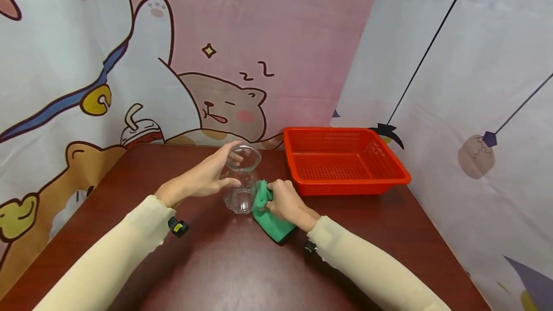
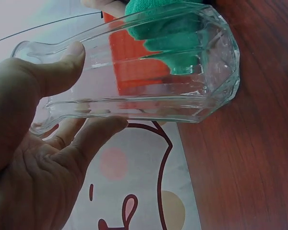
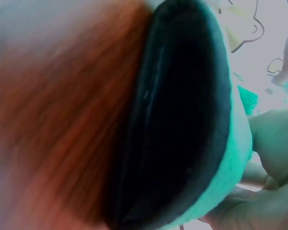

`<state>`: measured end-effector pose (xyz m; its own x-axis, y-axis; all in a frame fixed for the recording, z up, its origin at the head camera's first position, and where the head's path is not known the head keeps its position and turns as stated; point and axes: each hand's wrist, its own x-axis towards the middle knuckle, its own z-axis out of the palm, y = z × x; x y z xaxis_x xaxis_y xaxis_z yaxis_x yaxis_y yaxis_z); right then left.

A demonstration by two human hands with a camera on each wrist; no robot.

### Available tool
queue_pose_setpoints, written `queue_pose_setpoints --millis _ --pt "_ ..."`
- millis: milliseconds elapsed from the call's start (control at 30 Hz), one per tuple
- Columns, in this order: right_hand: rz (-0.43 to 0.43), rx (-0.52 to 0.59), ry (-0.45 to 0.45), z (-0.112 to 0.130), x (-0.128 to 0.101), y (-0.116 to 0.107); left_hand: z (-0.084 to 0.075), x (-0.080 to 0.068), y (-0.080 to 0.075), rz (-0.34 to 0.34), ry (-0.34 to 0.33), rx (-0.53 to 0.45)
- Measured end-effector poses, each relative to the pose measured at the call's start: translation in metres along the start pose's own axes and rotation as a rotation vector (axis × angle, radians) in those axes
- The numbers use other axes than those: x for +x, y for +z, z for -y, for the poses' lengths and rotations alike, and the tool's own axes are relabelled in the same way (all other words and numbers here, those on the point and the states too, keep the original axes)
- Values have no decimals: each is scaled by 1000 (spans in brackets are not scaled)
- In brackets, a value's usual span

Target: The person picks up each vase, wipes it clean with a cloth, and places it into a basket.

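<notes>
Sleeves of pale cream cover both forearms, each cut off at the lower edge of the head view. The left hand point(image 1: 203, 176) grips the neck of a clear glass carafe point(image 1: 242, 181), thumb on the near side and fingers curled round the far side just under the rim; the left wrist view confirms the thumb point(image 2: 62, 64) pressed on the glass. The carafe stands upright on the dark red-brown table point(image 1: 242, 268), near its middle. Just right of it, the right hand point(image 1: 285, 203) clutches a green cloth point(image 1: 270, 217), fingers closed round the bunched fabric, which touches the carafe's lower side. The right wrist view is blurred and mostly filled by the cloth's dark fold. Further right, an orange-red basket point(image 1: 345, 160) sits by the table's far edge. Its far corner meets the curtain.
</notes>
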<state>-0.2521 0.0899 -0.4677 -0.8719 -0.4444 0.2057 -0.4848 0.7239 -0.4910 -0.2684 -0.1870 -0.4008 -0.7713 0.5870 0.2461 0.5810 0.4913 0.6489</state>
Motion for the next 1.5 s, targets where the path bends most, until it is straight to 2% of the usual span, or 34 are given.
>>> queue_pose_setpoints --millis 200,467,667,1033,1200,1267,1500 --pt "-48 52 52 2 -3 0 -2 0 0 1 1 11" --pt "-173 103 47 15 -2 -9 -4 1 -2 5 9 25" --pt "-253 210 30 23 4 -15 -2 -1 -3 -6 13 21" --pt "-455 432 -3 27 13 -23 -1 0 0 -3 23 30" --pt "-489 548 -11 24 11 -26 -2 1 1 1 19 21" --pt "-488 563 -14 24 11 -28 -2 1 1 2 13 24" --pt "-464 492 -21 23 10 -28 -2 0 1 3 6 20"
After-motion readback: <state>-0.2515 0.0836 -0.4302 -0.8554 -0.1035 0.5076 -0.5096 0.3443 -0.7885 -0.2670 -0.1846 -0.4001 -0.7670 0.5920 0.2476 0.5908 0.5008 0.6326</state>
